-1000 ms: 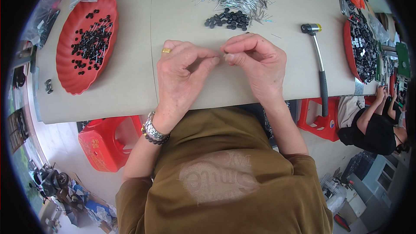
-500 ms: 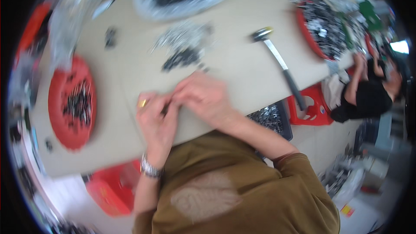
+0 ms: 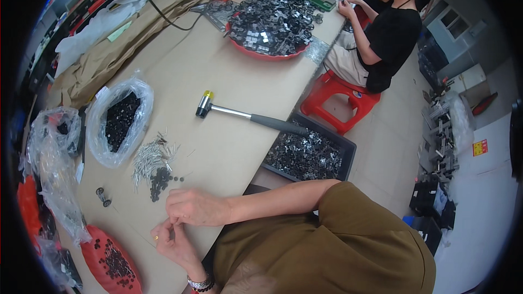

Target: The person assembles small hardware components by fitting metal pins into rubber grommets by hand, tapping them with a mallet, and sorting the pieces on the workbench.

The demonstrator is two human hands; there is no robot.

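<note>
Close to the table's near edge, my left hand [image 3: 175, 244] and my right hand [image 3: 197, 207] meet at the fingertips, both closed in a pinch. Whatever sits between the fingers is too small or hidden to make out. Just beyond my right hand lies a small heap of round black pieces [image 3: 159, 183], touching a pile of thin silvery pins [image 3: 148, 160]. Left of my hands is a red plastic dish [image 3: 98, 256] holding pins and black pieces. A small black part [image 3: 102, 196] rests on the tabletop between the dish and the pins.
A clear bag of black pieces [image 3: 93, 130] lies beyond the pins. A mallet [image 3: 234, 113] lies right of it. Farther off stands a heaped red bowl [image 3: 256, 53]. Below the right table edge is a dark bin [image 3: 346, 158]; a person [image 3: 389, 35] sits beyond on a red stool [image 3: 327, 95].
My view has swung to the right and up, bringing the heaped bowl and the seated person more fully in. My hands stay together at the fingertips near the table edge.
</note>
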